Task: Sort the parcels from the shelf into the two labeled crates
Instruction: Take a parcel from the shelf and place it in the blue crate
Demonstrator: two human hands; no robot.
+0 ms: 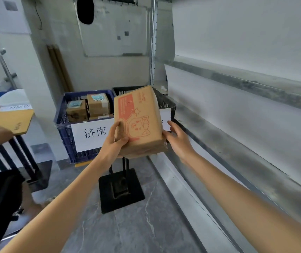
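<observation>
Centrally, a cardboard parcel (138, 121) with a pig drawing stands on end in front of the black crate (166, 103), its long axis near-vertical and its top leaning away. The left hand (115, 141) grips its lower left corner. The right hand (178, 139) touches the lower right edge with loose fingers.

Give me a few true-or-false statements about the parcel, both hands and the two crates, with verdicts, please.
1. The left hand grips the parcel. True.
2. The blue crate holds no parcels. False: several brown boxes lie in it.
3. The parcel bears a red cartoon print. True.
4. The black crate stands left of the blue crate. False: it stands to its right.
5. The right hand holds another parcel. False: only one parcel is in hand.
</observation>
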